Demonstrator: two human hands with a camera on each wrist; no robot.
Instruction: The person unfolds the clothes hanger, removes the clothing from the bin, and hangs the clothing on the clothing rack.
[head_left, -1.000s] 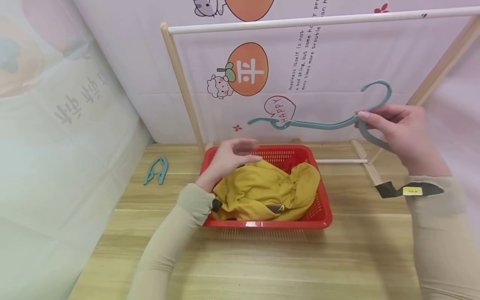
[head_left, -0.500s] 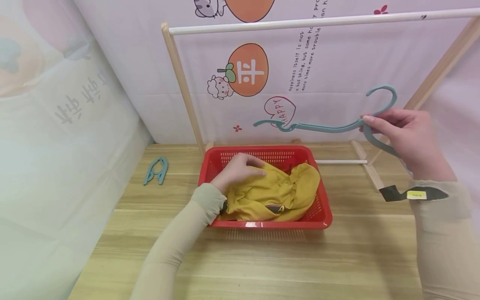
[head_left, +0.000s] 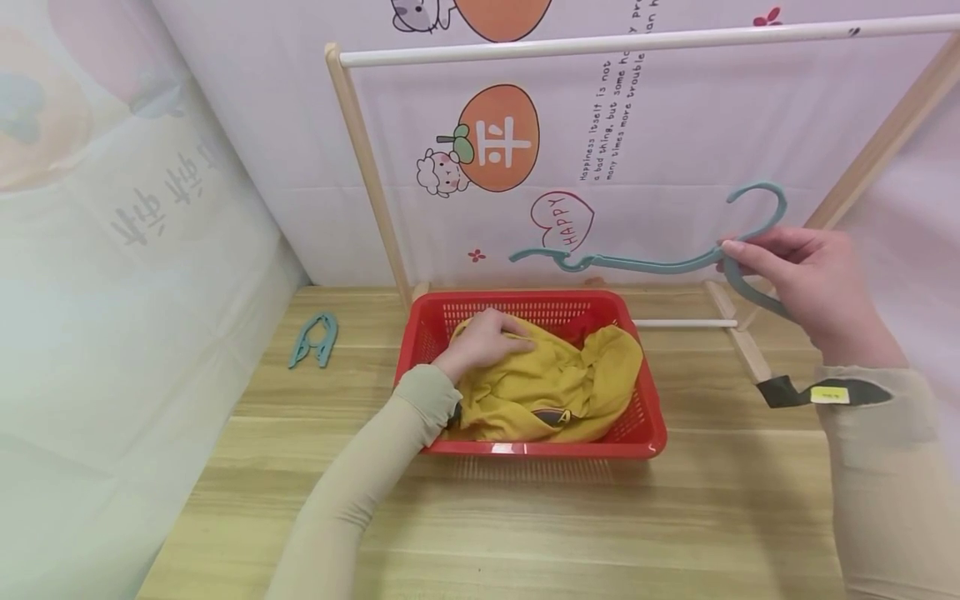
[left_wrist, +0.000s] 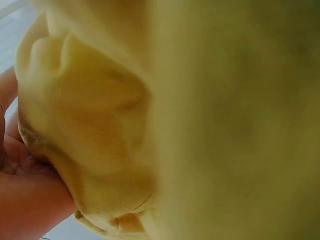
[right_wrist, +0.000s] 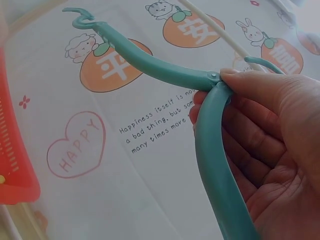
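In the head view my left hand (head_left: 491,340) is down in the red basket (head_left: 540,450), its bent fingers and thumb gripping the yellow cloth (head_left: 555,375). That cloth (left_wrist: 100,120) fills most of the left wrist view, against the left hand (left_wrist: 30,190); the fingertips are hidden. My right hand (head_left: 817,279) pinches a teal folding hanger (head_left: 652,267) at its central joint, right of and above the basket. One hanger arm (right_wrist: 160,70) stretches away from the right hand (right_wrist: 270,125), the other hangs down, and the hook curves up.
Another teal hanger (head_left: 313,340), folded, lies on the wooden table (head_left: 480,525) left of the basket. Behind the basket stands a rack with a white top rail (head_left: 600,45) and wooden posts (head_left: 366,167), in front of a printed white backdrop.
My left hand has moved right and down into the basket, and the cloth beside it has shifted. The right hand and its hanger have sunk slightly.
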